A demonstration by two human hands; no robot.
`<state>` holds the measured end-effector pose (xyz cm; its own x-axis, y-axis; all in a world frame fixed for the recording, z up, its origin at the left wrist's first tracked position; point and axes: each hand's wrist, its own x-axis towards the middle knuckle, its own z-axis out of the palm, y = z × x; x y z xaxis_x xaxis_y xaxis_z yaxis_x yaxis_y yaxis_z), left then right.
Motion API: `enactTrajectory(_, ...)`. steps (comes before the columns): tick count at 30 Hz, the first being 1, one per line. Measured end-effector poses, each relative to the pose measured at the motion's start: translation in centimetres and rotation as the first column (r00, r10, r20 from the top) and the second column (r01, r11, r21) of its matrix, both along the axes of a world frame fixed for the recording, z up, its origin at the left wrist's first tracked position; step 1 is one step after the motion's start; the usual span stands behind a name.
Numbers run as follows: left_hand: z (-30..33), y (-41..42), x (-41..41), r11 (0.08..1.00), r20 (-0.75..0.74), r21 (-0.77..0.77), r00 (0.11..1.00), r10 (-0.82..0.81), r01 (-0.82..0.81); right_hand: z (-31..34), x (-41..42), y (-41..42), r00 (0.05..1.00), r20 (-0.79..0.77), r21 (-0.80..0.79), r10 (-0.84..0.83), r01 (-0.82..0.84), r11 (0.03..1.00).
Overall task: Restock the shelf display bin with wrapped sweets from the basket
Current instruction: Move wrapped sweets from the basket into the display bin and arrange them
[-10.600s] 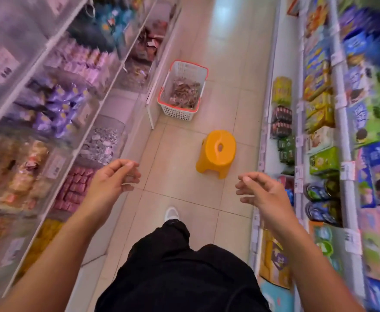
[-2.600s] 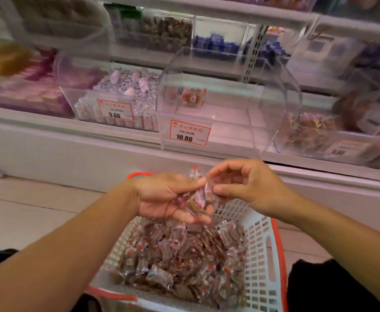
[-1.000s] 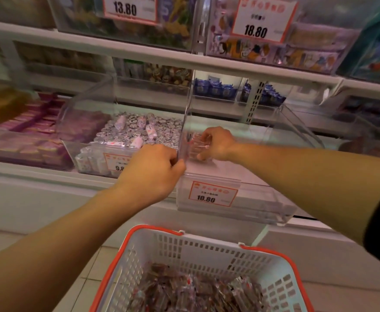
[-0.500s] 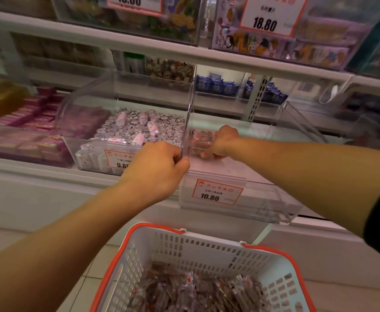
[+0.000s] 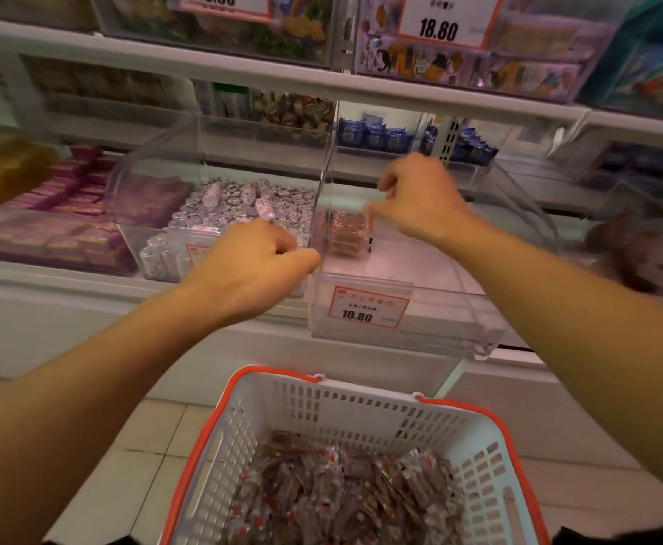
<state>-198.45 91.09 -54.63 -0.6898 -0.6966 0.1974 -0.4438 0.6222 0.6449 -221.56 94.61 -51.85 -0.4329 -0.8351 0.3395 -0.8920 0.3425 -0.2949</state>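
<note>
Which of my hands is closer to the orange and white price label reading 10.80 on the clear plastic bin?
Left. The left hand grips the clear plastic bin's front left corner, just above-left of the price label. The right hand is higher, reaching into the bin.

Clear display bin (image 5: 432, 332): on the lower shelf, open at the top, price label (image 5: 368, 307) reading 10.80 on its front. A small stack of wrapped sweets (image 5: 346, 234) lies at its back left corner; the rest of its floor is bare.

Left hand (image 5: 257, 265): fingers curled, thumb tip at the bin's left wall; whether it grips the wall is unclear.

Right hand (image 5: 420, 200): raised over the bin, above the stack, fingers bent downward and blurred; nothing visibly held.

Basket (image 5: 355, 403): white with orange rim, on the tiled floor below the bin, holding many wrapped sweets (image 5: 345, 501) in brown and red.

Neighbouring bin (image 5: 157, 245): left of the clear bin, filled with silver-wrapped sweets (image 5: 239, 206).

Upper shelf: price tag (image 5: 441, 21) reading 18.80.
</note>
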Motion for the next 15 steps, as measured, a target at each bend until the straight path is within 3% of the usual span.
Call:
enactTrajectory(1, 0.2, 0.2, 0.8, 0.99, 0.076, 0.128, 0.994, -0.074, 0.064, -0.1, 1.3, 2.5, 0.995, -0.05, -0.214, 0.084, -0.093, 0.972)
enactTrajectory(3, -0.9, 0.9, 2.2, 0.925, 0.293, 0.365, 0.931, -0.217, 0.101, -2.7, 4.6, 7.8, 0.956, -0.144, -0.546, 0.257, -0.294, 0.785)
enactTrajectory(4, -2.3, 1.4, 2.6, 0.909, 0.429, 0.408, 0.862, -0.271, 0.083, -5.2, 6.4, 10.3, 0.938, -0.15, -0.59, 0.313, -0.339, 0.733)
enactTrajectory(5, -4.2, 1.9, 2.7, 0.912, 0.574, 0.405, 0.757, -0.312, 0.068, -8.3, 8.0, 12.3, 0.931, -0.118, -0.557, 0.345, -0.35, 0.753)
enactTrajectory(6, -6.4, 2.6, 2.7, 0.921, 0.697, 0.385, 0.633, -0.335, 0.063, -11.8, 9.2, 13.7, 0.928, -0.047, -0.443, 0.37, -0.351, 0.825)
enactTrajectory(7, -8.8, 3.5, 2.7, 0.93, 0.785, 0.359, 0.513, -0.347, 0.079, -15.3, 10.0, 14.7, 0.925, 0.078, -0.226, 0.373, -0.348, 0.91)
enactTrajectory(8, -11.2, 4.5, 2.6, 0.934, 0.837, 0.344, 0.418, -0.353, 0.101, -18.7, 10.5, 15.5, 0.913, 0.245, 0.077, 0.327, -0.354, 0.932)
enactTrajectory(9, -13.8, 5.6, 2.7, 0.933, 0.862, 0.342, 0.356, -0.359, 0.114, -22.1, 10.5, 16.4, 0.887, 0.391, 0.382, 0.246, -0.399, 0.834)
enactTrajectory(10, -16.4, 6.7, 3.0, 0.932, 0.873, 0.344, 0.327, -0.362, 0.114, -25.5, 10.2, 17.5, 0.86, 0.484, 0.59, 0.163, -0.458, 0.665)
enactTrajectory(11, -18.7, 8.0, 3.5, 0.93, 0.876, 0.351, 0.314, -0.366, 0.104, -28.6, 10.0, 18.9, 0.854, 0.513, 0.711, 0.089, -0.48, 0.514)
enactTrajectory(12, -21.0, 9.3, 4.0, 0.925, 0.873, 0.372, 0.307, -0.379, 0.081, -31.3, 9.9, 20.6, 0.872, 0.488, 0.784, 0.03, -0.454, 0.423)
enactTrajectory(15, -27.1, 13.3, 5.5, 0.895, 0.865, 0.443, 0.287, -0.411, -0.055, -36.9, 9.8, 24.9, 0.893, 0.43, 0.859, -0.137, -0.357, 0.367)
